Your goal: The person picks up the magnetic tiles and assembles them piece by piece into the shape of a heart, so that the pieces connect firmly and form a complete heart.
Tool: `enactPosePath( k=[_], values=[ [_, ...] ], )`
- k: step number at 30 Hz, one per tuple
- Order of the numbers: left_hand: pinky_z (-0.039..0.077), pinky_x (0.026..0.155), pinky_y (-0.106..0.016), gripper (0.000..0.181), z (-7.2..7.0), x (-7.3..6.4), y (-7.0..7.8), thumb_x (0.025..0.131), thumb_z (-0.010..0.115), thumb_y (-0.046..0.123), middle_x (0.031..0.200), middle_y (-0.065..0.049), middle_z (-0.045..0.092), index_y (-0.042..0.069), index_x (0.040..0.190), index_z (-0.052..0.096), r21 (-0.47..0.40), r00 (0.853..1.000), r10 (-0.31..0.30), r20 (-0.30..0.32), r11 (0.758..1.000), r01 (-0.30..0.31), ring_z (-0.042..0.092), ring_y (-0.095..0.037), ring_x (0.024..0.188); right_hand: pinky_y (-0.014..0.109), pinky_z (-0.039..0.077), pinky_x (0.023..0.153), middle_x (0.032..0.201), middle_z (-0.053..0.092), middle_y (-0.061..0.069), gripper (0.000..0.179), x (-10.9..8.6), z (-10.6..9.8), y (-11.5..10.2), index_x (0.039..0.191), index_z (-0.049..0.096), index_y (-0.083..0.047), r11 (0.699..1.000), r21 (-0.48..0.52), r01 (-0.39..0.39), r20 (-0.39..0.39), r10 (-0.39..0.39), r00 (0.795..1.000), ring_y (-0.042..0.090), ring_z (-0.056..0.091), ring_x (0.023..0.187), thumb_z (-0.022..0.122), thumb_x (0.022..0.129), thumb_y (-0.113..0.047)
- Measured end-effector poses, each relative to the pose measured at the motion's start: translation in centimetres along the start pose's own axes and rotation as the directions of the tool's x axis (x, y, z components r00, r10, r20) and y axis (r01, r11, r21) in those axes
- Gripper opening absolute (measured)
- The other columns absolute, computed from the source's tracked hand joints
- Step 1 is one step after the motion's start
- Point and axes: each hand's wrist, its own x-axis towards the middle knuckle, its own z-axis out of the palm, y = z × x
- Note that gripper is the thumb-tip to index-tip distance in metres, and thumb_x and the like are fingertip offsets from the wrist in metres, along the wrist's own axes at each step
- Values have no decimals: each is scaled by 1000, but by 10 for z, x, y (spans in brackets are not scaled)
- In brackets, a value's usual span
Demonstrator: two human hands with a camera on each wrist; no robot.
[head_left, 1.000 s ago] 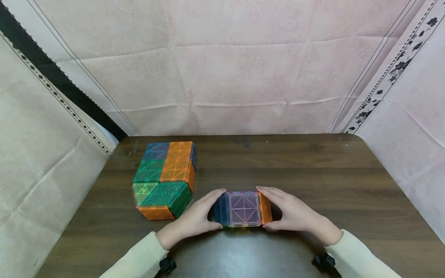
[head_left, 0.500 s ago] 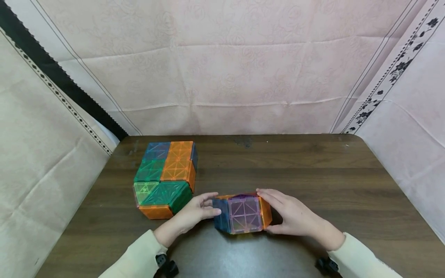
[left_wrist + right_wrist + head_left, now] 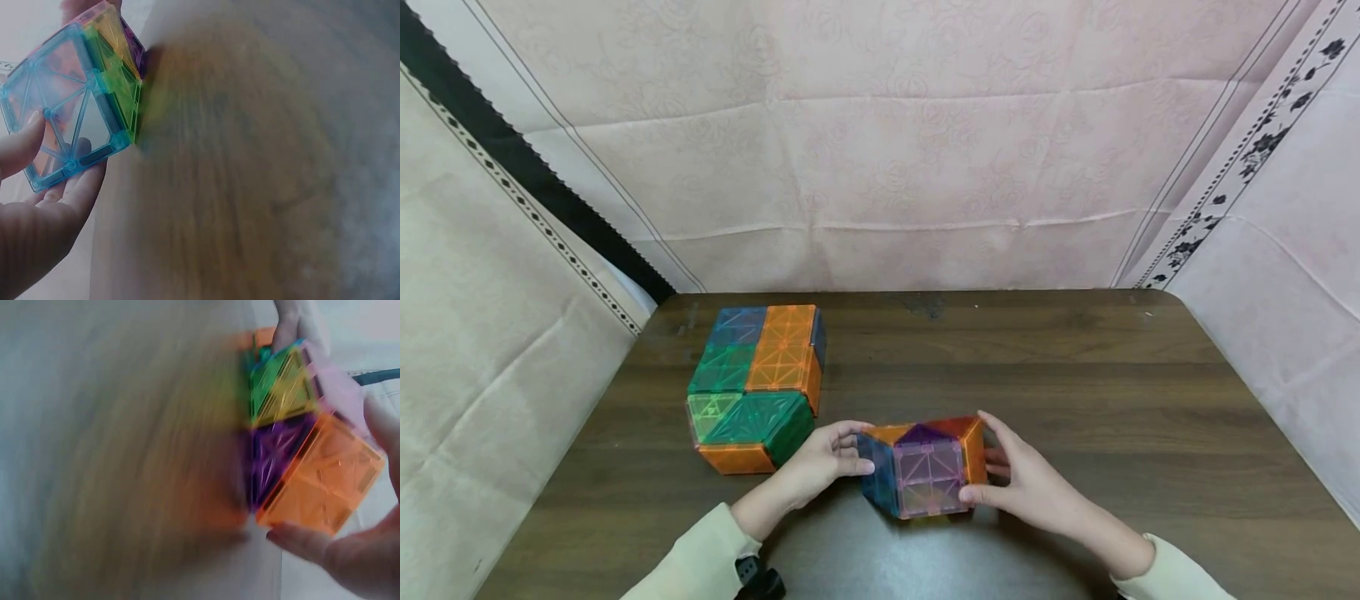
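Observation:
A block built of translucent magnetic tiles (image 3: 929,475) is in front of me, purple on its near face, with orange and purple triangles on top. At its blue end, my left hand (image 3: 816,462) grips it. In the left wrist view the thumb lies on the blue square tile (image 3: 62,112) and the other fingers curl beneath. My right hand (image 3: 1030,479) holds the opposite end, thumb at the near corner and fingers behind. The right wrist view shows the orange tile (image 3: 328,472) between thumb and fingers, beside purple, yellow and green triangles.
Left of my hands stands a larger magnetic-tile structure (image 3: 782,358) in orange, green and blue, close to my left hand. Everything rests on a dark wooden table (image 3: 1037,358). Pale patterned cloth (image 3: 880,150) hangs behind and at both sides.
The block has tilted and come slightly nearer, showing its orange and purple top. My left hand has shifted its grip on the blue end; my right thumb has moved onto the near face.

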Motion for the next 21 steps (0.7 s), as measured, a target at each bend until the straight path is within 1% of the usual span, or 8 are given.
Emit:
enactPosePath(
  k=[2, 3, 5, 7, 9, 12, 15, 21],
  values=[
    [53, 83, -32, 56, 1, -2, 2, 85, 73, 8, 122, -17, 60, -5, 134, 48, 32, 1000, 25, -12, 999, -24, 59, -19, 100, 36, 50, 92, 148, 30, 33, 100, -1, 2, -4, 150, 16, 7, 995, 58, -87, -23, 88, 996, 41, 53, 120, 78, 82, -31],
    [53, 82, -31, 56, 2, -4, 3, 84, 73, 7, 124, -18, 59, -5, 134, 49, 51, 999, 38, -17, 998, -37, 59, -19, 99, 35, 50, 92, 147, 32, 33, 98, -1, 2, -6, 149, 16, 9, 991, 81, -110, -28, 113, 993, 40, 53, 120, 77, 83, -30],
    [53, 80, -30, 56, 3, -6, 5, 84, 74, 7, 126, -20, 57, -6, 133, 49, 83, 998, 63, -27, 995, -61, 57, -18, 98, 33, 50, 93, 144, 36, 33, 95, -1, 2, -6, 147, 17, 13, 985, 123, -120, -34, 125, 992, 39, 53, 120, 76, 84, -27],
    [52, 80, -30, 55, 4, -7, 5, 84, 74, 7, 126, -20, 58, -6, 132, 50, 115, 995, 89, -34, 990, -84, 58, -19, 98, 32, 49, 94, 142, 39, 32, 93, 0, 1, -5, 147, 19, 13, 980, 163, -116, -41, 124, 991, 39, 52, 121, 77, 84, -25],
    [52, 80, -30, 55, 5, -7, 4, 83, 74, 8, 123, -19, 59, -6, 131, 51, 140, 993, 106, -46, 985, -98, 59, -21, 100, 32, 49, 94, 142, 40, 32, 93, 2, 0, -2, 147, 20, 13, 977, 193, -89, -43, 99, 994, 40, 51, 123, 77, 83, -22],
    [52, 79, -31, 53, 6, -6, 4, 82, 75, 9, 114, -15, 64, -6, 128, 53, 172, 990, 123, -70, 979, -109, 60, -21, 98, 34, 47, 97, 142, 40, 31, 95, 7, 0, 4, 148, 20, 10, 970, 239, -34, -47, 47, 998, 42, 46, 127, 80, 79, -17],
    [52, 76, -29, 49, 7, -5, 4, 81, 76, 9, 105, -10, 67, -5, 123, 56, 189, 988, 127, -88, 976, -108, 62, -19, 93, 37, 45, 99, 143, 39, 31, 96, 14, -2, 13, 148, 18, 9, 964, 263, 45, -38, -36, 999, 42, 41, 130, 81, 77, -12],
    [51, 67, -24, 35, 9, -3, 5, 80, 76, 4, 92, -9, 69, -5, 109, 60, 205, 986, 146, -86, 971, -126, 62, -14, 80, 41, 42, 101, 146, 36, 29, 95, 28, -8, 27, 148, 19, 5, 960, 240, 147, 7, -153, 988, 42, 36, 134, 80, 77, -8]
  ],
)
